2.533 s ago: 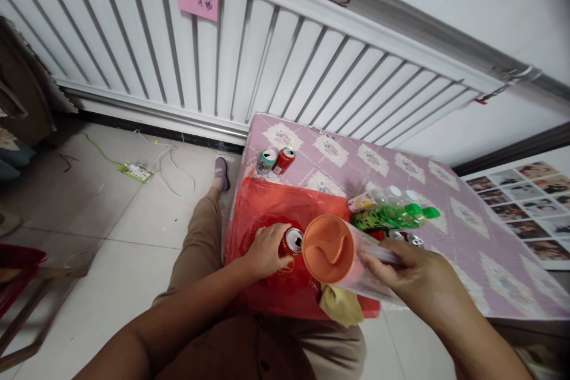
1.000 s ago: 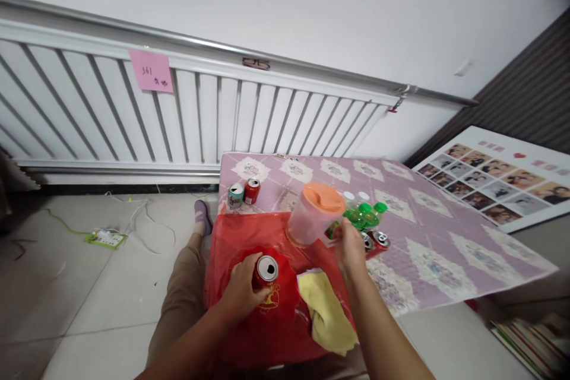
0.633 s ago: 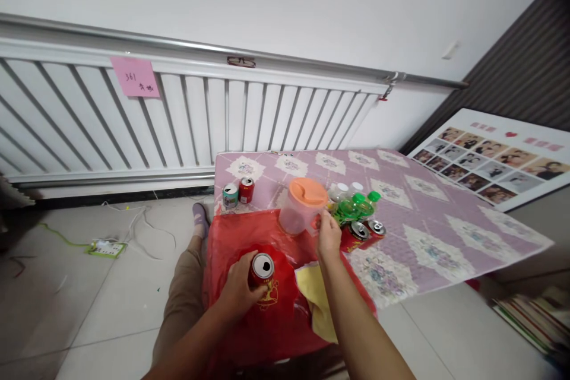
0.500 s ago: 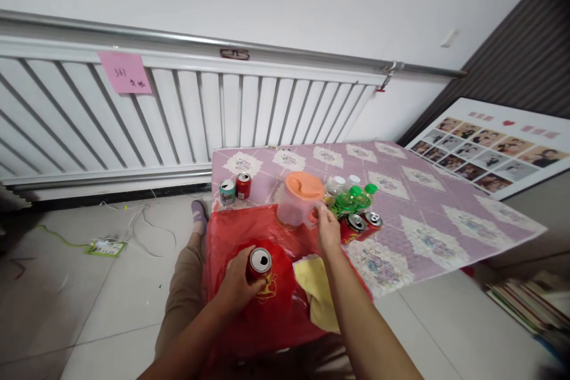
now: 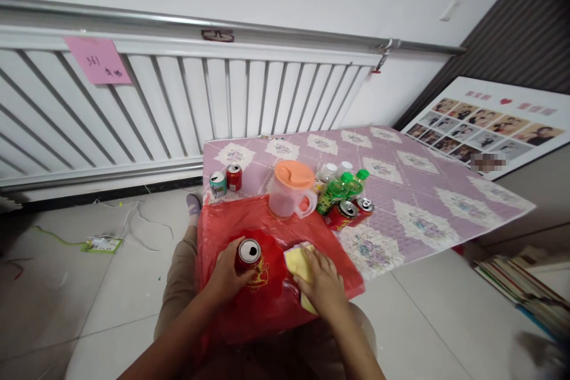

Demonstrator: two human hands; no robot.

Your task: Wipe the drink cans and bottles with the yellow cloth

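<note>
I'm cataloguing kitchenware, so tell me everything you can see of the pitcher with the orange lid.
The pitcher has a translucent, plastic-looking body, a looped handle facing right, and an orange lid with a curved line, seated on top. It stands upright on the far part of the shiny red sheet, left of the green-capped bottles. Neither left hand nor right hand touches it. Whether it holds liquid is unclear.

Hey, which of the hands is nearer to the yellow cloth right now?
Right. The right hand is on the yellow cloth; the left hand is apart from it, to its left, around an opened red can.
</note>
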